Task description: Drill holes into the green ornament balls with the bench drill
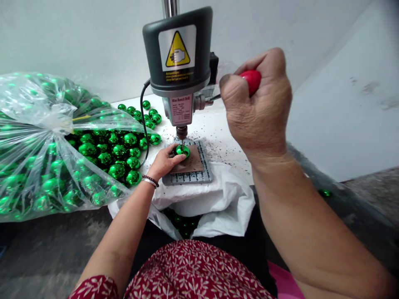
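Observation:
A shiny green ball [183,152] lies on a brown board [195,160] over the drill's slotted base plate [187,178]. Thumb and fingers of my left hand [166,161] are closed around its left side. Straight above stands the grey mini bench drill [177,54]; its thin bit comes down to the top of the ball, and whether it has gone in I cannot tell. My right hand [258,99], raised at the right, is wrapped round the red knob [252,81] of the drill's feed lever.
At the left lies a big clear plastic bag [59,120] of green balls, with several loose ones [146,105] beside it. Dark shavings dot the white table [224,128]. A white sack [218,199] holding more green balls hangs at the front edge. A black cable [141,108] runs left of the drill.

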Tool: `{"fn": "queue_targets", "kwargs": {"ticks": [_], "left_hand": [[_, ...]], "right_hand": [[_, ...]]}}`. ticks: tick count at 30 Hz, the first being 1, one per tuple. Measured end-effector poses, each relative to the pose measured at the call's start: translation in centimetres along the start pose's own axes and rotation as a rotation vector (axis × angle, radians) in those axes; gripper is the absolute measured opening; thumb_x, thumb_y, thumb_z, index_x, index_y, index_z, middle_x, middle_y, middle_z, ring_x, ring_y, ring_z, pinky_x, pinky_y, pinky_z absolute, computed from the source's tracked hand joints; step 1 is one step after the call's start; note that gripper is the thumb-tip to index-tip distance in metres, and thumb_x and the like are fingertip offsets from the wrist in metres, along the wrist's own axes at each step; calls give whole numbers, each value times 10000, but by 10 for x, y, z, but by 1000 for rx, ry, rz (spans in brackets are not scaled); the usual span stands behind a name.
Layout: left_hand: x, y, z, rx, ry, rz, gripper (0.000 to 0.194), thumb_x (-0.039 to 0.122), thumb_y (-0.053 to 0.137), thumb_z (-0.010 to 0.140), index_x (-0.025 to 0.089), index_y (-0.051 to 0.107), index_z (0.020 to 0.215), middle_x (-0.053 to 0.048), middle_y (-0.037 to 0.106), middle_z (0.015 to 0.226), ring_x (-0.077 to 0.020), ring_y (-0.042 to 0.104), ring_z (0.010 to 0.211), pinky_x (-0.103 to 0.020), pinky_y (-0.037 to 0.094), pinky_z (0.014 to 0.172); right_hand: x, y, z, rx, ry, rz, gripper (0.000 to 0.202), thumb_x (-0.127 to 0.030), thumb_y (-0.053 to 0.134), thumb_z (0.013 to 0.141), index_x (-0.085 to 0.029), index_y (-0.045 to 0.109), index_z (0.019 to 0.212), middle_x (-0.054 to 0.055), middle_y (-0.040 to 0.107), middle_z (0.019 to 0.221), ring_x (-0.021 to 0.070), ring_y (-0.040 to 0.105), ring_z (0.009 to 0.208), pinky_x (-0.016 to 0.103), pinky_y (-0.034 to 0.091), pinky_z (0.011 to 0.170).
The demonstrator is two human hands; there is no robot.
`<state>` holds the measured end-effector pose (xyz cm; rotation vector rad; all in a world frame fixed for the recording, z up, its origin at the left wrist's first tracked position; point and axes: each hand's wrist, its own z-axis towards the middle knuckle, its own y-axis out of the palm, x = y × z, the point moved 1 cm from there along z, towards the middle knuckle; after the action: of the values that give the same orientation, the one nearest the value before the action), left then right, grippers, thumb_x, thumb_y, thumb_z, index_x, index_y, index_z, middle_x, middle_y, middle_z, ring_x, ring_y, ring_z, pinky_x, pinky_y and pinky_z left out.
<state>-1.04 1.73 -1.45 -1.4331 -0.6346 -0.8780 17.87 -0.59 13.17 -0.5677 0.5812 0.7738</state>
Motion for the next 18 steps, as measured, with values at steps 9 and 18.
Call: {"fn": "queue_targets", "kwargs": {"ticks": [9, 18], "left_hand": [[3, 13, -10, 65, 77, 279, 492, 357, 687, 802, 221, 618, 1270, -83, 712, 1115, -270, 608, 1033, -380, 431, 964], [-3, 17, -10, 79, 80, 261, 472, 381, 680, 806, 234, 618, 1250, -69, 711, 1116, -268, 609, 1038, -374, 448, 932]], "right_hand": [[0, 2, -2, 19, 16, 18, 166, -301, 553, 839, -160, 469, 863, -48, 498, 796, 3, 431, 713, 181, 390, 755], [1, -1, -1, 38, 23, -28, 214, -343, 586, 809, -158, 484, 838, -47, 518, 752, 9, 424, 651, 174, 373, 648]]}}
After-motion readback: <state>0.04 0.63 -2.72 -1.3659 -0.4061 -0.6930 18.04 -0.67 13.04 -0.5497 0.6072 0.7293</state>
